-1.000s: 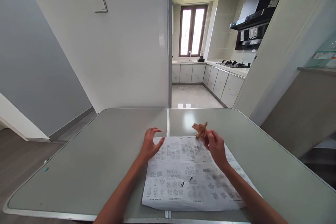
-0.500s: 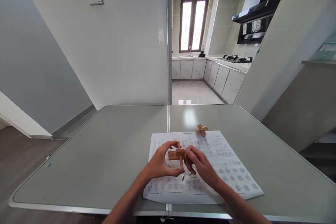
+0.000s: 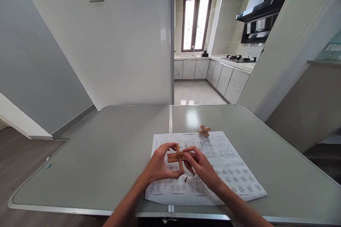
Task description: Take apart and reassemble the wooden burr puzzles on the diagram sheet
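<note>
Above a printed instruction sheet, a wooden interlocking puzzle made of crossed pieces is held between both hands. My left hand grips the upright stick of it, with fingers at the top end and the thumb near the lower end. The thumb and fingers of my right hand pinch the puzzle's right side and cover part of it. A second wooden puzzle, cross-shaped with a dark mark, rests at the sheet's far edge.
The sheet lies on a grey folding table with a metal rim and a centre seam. A small teal bit is near the table's left edge. Beyond the table are a white wall and a kitchen with a gas stove.
Both hands have shifted slightly left with the puzzle, which is tilted a little more. The right fingers have come further over its right side.
</note>
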### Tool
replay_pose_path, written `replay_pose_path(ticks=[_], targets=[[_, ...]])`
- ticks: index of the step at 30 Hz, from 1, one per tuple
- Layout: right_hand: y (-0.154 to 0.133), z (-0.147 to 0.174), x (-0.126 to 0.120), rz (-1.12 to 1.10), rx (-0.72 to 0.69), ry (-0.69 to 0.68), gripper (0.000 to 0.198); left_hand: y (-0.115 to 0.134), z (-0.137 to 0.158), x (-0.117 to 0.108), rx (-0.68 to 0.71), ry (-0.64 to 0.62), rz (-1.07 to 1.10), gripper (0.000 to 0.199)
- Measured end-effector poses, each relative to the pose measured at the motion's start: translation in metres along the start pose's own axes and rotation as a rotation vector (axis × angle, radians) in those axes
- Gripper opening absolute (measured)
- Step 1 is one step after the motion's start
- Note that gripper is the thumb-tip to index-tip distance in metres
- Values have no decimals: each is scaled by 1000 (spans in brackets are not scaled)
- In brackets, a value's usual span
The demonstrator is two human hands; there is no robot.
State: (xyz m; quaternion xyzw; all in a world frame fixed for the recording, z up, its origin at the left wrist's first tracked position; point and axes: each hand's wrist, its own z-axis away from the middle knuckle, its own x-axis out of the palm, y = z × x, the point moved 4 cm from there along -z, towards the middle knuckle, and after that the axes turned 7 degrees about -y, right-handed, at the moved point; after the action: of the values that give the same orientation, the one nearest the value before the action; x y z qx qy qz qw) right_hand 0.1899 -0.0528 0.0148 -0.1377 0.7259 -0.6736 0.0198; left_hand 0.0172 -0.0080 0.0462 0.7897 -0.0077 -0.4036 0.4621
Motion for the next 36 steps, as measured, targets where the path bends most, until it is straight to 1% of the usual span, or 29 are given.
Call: replay_pose_path(ticks=[7,13,18,21,24,29,36], targets=[[1,-8,0,-21,54,-11,52,-5,0,-2,-4,19,-33,75],[-1,-21,-4,1,46,-50,50,-9,-9,-9,-18,17,-72,72],[9,-42,-16,-49,73,-67,51,-17,-24,-10,-14,47,-70,69],[18,-55,-23,-52,73,-93,49,-27,-32,-8,-23,40,-82,65],[28,-65,-27,-44,80,-101,53,-40,-35,-7,-46,44,-88,63],[42,-70,-27,-51,70,-105,52,-51,-32,-4,-73,41,-64,67],[45,-70,-27,12,40,-102,50,-50,-31,-3,-60,38,-89,65]])
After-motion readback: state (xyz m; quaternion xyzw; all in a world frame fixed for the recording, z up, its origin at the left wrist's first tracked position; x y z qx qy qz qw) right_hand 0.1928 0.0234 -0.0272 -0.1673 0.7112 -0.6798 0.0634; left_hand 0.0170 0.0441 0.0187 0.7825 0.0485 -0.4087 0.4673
